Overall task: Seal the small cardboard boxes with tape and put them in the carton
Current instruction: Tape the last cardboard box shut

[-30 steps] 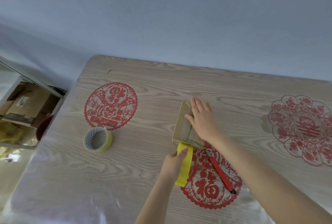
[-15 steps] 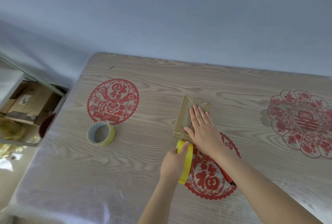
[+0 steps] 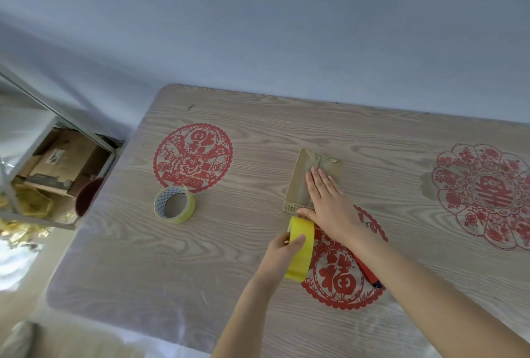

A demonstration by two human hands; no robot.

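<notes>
Right hand flat on the small cardboard box, left hand holding a tape roll at the box's near end

The wood-grain table (image 3: 229, 277) carries three red paper-cut decorations (image 3: 192, 158); off its left edge, a brown carton (image 3: 67, 158) sits in a metal-framed shelf (image 3: 86, 135). The small cardboard box (image 3: 299, 185) lies near the table's middle, well apart from the carton. The right hand (image 3: 329, 205) presses on the box top, fingers straight and together, thumb at the near edge. The left hand (image 3: 282, 254) grips a yellow tape roll (image 3: 301, 251) standing on edge just beside the box's near end, thumb over its outer face. A second tape roll (image 3: 175, 205) lies on the table to the left, and a red pen-like tool (image 3: 368, 273) shows under the right forearm, partly hidden
</notes>
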